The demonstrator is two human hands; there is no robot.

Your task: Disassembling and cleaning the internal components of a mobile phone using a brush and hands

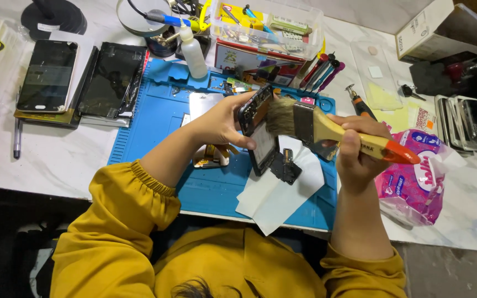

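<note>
1. Far left on the white marble counter (73, 160), two dark flat phones (48, 74) lie side by side, well apart from your hands.
2. Your left hand (222, 124) is pinched on the opened black phone body (260, 129), thumb on the near face and fingers curled behind. It holds the phone up above the blue rubber work mat (150, 121), tilted, its long axis running from upper left down toward you.
3. The phone lies directly right of that hand, between your two hands.
4. Your right hand (354, 152) is closed in a fist around the yellow wooden handle of the flat paintbrush (327, 129). The brush's long axis runs sideways, its pale bristles pointing left and touching the phone's upper end.
5. A pink plastic packet (415, 182) sits just beside your right hand.
</note>
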